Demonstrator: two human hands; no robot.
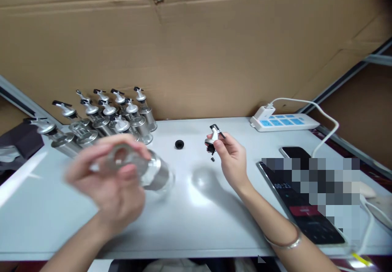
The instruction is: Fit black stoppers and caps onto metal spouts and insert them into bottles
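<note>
My left hand (105, 178) is blurred by motion and wraps around a clear glass bottle with a metal collar (153, 173), held tilted just above the white table (190, 223). My right hand (230, 155) pinches a silver pourer cap with a black lever (212, 136) above the table's middle. A small black ring (179, 144) lies on the table between the two hands. A tiny black piece (212, 159) lies just below the cap.
Several finished bottles with pourer caps (104, 117) stand grouped at the back left. A white power strip (283, 121) with a cable lies back right. A tablet (301, 202) and a phone (294, 152) lie at the right. Cardboard (196, 47) walls the back.
</note>
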